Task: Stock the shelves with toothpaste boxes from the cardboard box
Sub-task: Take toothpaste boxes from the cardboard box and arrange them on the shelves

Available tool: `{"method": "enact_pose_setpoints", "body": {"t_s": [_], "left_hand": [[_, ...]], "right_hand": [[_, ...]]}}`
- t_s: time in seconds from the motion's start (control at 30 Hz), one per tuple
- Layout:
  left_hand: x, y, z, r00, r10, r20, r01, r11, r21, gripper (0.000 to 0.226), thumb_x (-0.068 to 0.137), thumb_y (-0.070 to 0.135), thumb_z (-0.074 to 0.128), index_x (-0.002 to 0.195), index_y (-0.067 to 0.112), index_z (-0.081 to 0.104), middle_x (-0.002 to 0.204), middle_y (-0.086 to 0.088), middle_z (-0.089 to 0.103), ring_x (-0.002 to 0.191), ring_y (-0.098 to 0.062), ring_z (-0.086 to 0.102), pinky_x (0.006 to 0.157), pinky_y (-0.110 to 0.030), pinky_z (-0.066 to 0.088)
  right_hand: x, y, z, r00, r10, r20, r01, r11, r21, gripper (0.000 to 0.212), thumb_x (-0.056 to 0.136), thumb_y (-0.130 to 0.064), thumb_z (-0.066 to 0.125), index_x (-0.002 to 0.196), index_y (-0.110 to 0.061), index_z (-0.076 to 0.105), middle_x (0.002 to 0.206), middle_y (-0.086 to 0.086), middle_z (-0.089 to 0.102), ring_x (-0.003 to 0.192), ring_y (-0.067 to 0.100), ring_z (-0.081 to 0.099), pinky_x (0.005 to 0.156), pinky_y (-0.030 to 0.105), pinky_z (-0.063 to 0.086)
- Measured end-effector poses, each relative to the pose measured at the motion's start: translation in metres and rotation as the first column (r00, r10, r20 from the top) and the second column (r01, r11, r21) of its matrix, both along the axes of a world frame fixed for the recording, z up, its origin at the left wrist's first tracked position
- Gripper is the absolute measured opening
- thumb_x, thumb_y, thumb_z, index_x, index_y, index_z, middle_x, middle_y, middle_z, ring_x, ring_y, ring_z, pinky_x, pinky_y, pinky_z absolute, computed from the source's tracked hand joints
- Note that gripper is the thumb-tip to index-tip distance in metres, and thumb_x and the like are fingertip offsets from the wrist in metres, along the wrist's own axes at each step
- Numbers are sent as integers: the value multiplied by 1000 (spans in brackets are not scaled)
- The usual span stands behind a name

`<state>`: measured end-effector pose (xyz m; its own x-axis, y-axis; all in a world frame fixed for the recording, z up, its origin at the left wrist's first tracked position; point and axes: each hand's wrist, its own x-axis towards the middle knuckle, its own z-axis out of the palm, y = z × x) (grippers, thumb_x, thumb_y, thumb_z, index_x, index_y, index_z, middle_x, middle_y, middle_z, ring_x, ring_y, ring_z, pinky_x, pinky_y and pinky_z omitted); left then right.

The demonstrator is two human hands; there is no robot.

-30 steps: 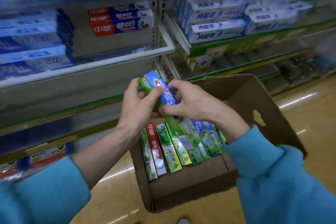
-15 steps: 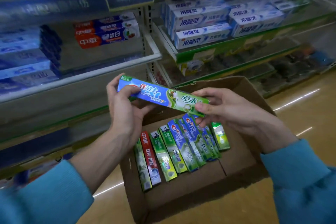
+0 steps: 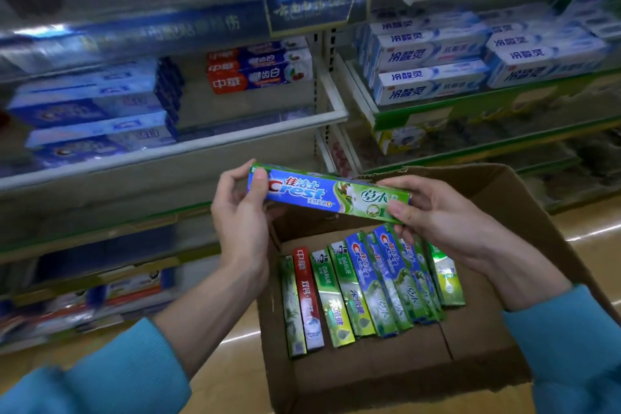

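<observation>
Crest toothpaste box (image 3: 327, 193) held level above the far end of the cardboard box (image 3: 386, 376), one end in each hand. Left hand (image 3: 240, 212) pinches the blue end, thumb on the front face, fingers curled behind. Right hand (image 3: 433, 212) grips the green end, thumb across the front, fingers underneath. Printed face is turned toward the wearer and reads upright; likely held this way to check brand and orientation before choosing a shelf slot.

Box looks long, slim and rectangular: blue on the left with a red-and-white logo, shading to green with a plant motif on the right. Edges appear crisp, no dents visible.

Remaining toothpaste boxes (image 3: 366, 292) lie side by side, partly overlapping, on the carton floor: several green, one red, several blue-green matching the held one. Near half of the carton floor shows bare cardboard.

Shelf (image 3: 235, 134) on the far left carries blue boxes and a red-and-blue stack (image 3: 258, 65), with a gap in front of that stack: a plausible slot.
</observation>
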<state>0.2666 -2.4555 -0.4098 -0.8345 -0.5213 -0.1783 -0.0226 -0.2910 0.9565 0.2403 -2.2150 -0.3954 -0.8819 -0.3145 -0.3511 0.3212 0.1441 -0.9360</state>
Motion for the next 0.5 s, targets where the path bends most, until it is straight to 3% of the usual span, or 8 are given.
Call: {"method": "enact_pose_setpoints", "body": {"t_s": [0.17,0.3,0.43,0.5], "left_hand": [[13,-23,8,997,72,19,-69,990,-120,13,102,17,57,114,14,62,94,-2,72,84,-10,70,63,-28,58],[30,-57,12,988,146,49,-134,972,-192,16,103,21,56,117,19,62,101,-4,72,90,-13,70,69,-32,61],[51,-97,17,975,215,56,-195,950,-245,23,103,28,53,123,21,62,106,0,70,96,-13,71,74,-34,62],[60,-119,17,966,252,51,-230,936,-267,23,104,27,51,122,19,62,105,0,69,92,-8,71,71,-30,62]], "right_hand": [[-9,-21,8,1000,-11,28,13,998,-59,36,94,2,57,127,-12,57,88,6,71,68,15,57,55,24,48],[-9,-56,17,998,56,-33,-59,995,-81,42,93,8,55,130,-11,57,96,16,65,70,20,57,56,22,49],[-6,-96,25,989,123,-77,-130,988,-85,48,91,3,62,135,-14,56,92,15,68,73,27,61,66,28,52],[-3,-120,25,990,112,-89,-122,987,-103,48,89,3,64,134,-12,56,95,16,68,73,26,63,62,28,53]]}}
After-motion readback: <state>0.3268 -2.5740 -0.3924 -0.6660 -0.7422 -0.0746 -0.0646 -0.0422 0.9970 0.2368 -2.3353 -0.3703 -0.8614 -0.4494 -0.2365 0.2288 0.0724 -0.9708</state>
